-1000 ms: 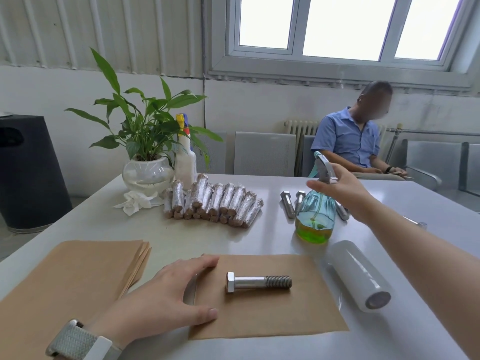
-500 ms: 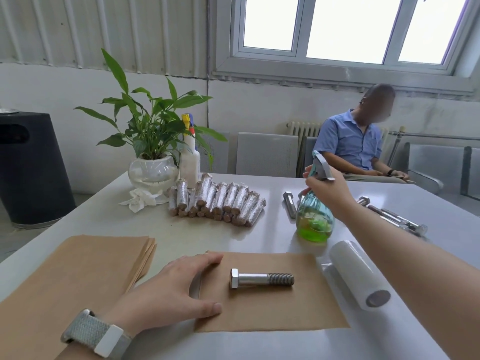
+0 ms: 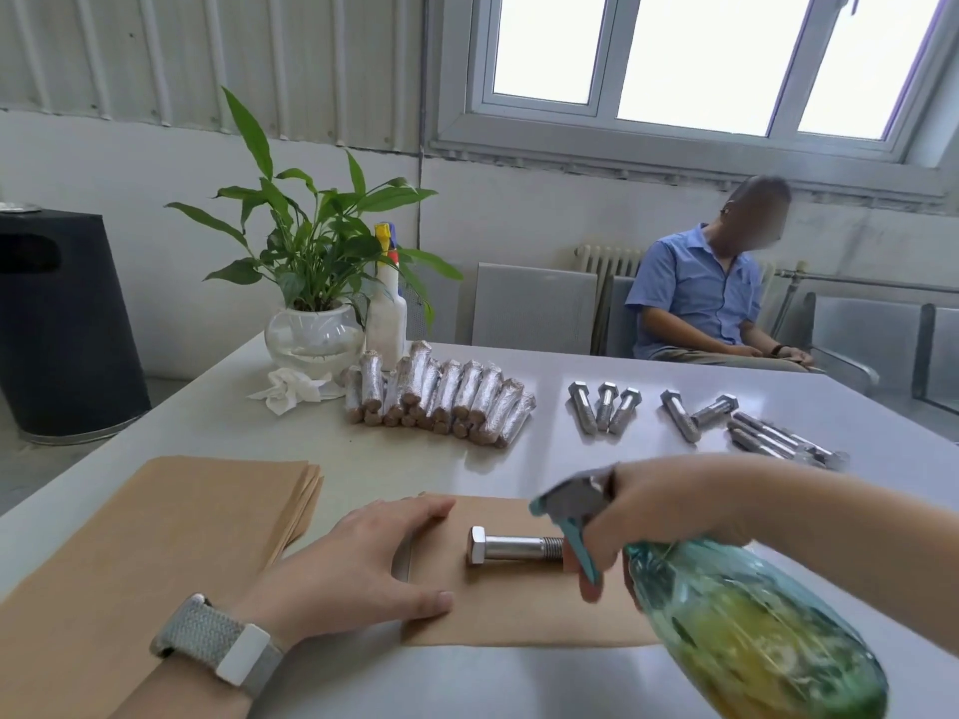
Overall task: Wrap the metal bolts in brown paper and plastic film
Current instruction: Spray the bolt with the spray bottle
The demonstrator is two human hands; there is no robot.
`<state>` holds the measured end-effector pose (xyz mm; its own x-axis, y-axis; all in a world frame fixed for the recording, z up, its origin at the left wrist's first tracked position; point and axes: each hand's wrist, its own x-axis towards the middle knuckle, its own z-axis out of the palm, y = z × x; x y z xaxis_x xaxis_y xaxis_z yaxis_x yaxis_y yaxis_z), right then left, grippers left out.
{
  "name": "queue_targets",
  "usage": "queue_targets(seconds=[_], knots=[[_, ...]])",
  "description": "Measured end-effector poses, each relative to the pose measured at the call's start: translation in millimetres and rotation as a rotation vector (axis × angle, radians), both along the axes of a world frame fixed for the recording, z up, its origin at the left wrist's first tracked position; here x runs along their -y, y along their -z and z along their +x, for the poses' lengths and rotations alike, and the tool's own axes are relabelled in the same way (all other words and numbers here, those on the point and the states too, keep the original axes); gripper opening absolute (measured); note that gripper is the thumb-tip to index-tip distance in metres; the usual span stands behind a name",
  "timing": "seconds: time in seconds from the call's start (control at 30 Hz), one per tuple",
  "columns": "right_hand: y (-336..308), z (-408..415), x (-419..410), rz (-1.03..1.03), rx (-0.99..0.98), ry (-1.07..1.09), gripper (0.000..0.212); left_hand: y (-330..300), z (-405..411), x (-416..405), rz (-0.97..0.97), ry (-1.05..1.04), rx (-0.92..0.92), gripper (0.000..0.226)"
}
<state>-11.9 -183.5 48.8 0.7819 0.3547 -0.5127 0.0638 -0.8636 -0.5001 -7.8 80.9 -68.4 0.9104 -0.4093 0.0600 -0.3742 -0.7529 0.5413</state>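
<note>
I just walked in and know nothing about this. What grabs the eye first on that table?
Nearest the camera, the right hand grips a tilted blue-green spray bottle of yellow-green liquid, its nozzle toward a bare bolt lying on a brown paper sheet that the left hand presses flat. Farther back, a row of wrapped bolts lies beside a potted plant, with loose bolts to their right.

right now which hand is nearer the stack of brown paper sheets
Left. The left hand rests on the single sheet right beside the stack of brown paper sheets; the right hand holds the spray bottle farther right.
</note>
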Motion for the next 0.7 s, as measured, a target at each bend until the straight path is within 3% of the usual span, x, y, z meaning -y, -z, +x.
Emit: queue_targets(seconds=[0.13,0.37,0.7], knots=[[8.3,-2.5,-6.0,-0.039,-0.103,-0.010,0.017,-0.3,-0.2,-0.6,0.006,0.005,0.002,0.085],[7.5,-3.5,-9.4,-0.066,-0.070,-0.022,0.010,0.2,0.1,-0.2,0.003,0.000,0.001,0.084],[4.6,-7.8,21.1,-0.117,-0.087,0.067,0.018,0.6,1.8,-0.9,-0.006,0.020,-0.011,0.082]])
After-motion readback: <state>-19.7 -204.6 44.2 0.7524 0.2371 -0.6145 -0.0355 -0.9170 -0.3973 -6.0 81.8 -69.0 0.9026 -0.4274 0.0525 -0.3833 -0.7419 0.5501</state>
